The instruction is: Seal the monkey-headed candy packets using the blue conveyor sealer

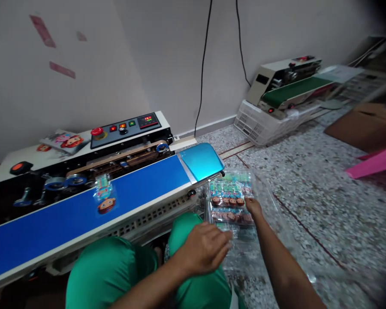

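Observation:
My right hand [252, 207] reaches into a clear plastic tray [266, 189] on the floor. Its fingers are closed at the right end of a row of clear packets [227, 195] printed with red-haired doll figures. More such packets lie under and around that row. Above my green-clad knee is my left hand [207, 246], fingers loosely bent with some gap between them and nothing visible in them. One similar doll packet [105, 199] lies on the blue conveyor belt [148, 182], its upper end by the sealing machine's rollers.
The sealing machine's control panel [125, 129] has lit buttons, a red knob and a display. A light-blue plate [202, 162] ends the belt. Farther right, a second machine with a green belt [296, 91] rests on a white crate [254, 122]. A cardboard box [363, 126] and a pink object [375, 161] are at right.

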The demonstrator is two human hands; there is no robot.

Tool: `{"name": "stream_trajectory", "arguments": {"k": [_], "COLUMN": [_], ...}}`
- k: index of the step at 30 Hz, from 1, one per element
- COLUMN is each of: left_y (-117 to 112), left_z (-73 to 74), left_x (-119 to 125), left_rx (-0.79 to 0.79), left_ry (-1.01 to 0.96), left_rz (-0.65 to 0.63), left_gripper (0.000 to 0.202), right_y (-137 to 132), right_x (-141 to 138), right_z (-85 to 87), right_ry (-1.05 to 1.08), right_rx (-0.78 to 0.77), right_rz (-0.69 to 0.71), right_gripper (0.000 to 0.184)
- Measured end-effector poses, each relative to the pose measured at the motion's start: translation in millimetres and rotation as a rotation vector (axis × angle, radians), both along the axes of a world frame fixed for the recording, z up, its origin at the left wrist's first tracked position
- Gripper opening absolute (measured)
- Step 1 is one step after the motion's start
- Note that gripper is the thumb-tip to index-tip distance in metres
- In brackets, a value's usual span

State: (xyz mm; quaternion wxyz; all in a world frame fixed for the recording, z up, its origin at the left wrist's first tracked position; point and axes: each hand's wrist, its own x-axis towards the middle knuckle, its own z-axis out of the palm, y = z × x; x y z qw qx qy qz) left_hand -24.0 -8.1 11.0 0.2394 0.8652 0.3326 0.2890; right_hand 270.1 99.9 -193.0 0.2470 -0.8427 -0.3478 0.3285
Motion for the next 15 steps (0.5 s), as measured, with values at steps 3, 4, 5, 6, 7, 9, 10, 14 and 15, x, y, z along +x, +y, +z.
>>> {"name": "stream_trajectory", "arguments": {"k": [3,4,5,6,7,9,10,14,15], "left_y": [2.2,3.8,5.2,6.6,7.8,9.8,10.8,14.9,15.9], "left_z": [-6.3,-6.5,-6.4,-6.1,-6.0,-6.5,-7.1,-9.0,-9.0], "left_x": [4.1,4.6,5.3,6.1,7.0,9.0,9.9,11.6,11.7], "left_rx": [0.008,-0.004,-0.008,-0.002,0.010,0.033,0.039,0.036,0.032], "left_ry": [0.086,0.086,0.088,0.096,0.105,0.115,0.116,0.118,0.120], "left_rz": [0.036,0.071,0.094,0.107,0.117,0.140,0.151,0.169,0.168], "left_gripper": [0.026,0.025,0.025,0.024,0.023,0.021,0.019,0.015,0.014], "right_y": [8.6,13.6,19.1,24.9,30.5,40.3,44.2,54.5,56.6], "right_x": [0.9,0.2,-1.3,-3.5,-6.5,-14.0,-17.8,-23.5,-21.7], "right_z": [-24.8,-31.0,-36.7,-41.8,-46.6,-54.8,-58.1,-64.9,-65.1], "right_ry": [-0.121,-0.147,-0.167,-0.181,-0.188,-0.184,-0.179,-0.141,-0.107], "right_rx": [-0.129,-0.156,-0.179,-0.200,-0.219,-0.255,-0.272,-0.314,-0.309], "right_rz": [0.022,0.035,0.046,0.055,0.061,0.065,0.058,0.002,0.010], "right_gripper": [0.052,0.055,0.057,0.058,0.058,0.056,0.056,0.060,0.060]}}
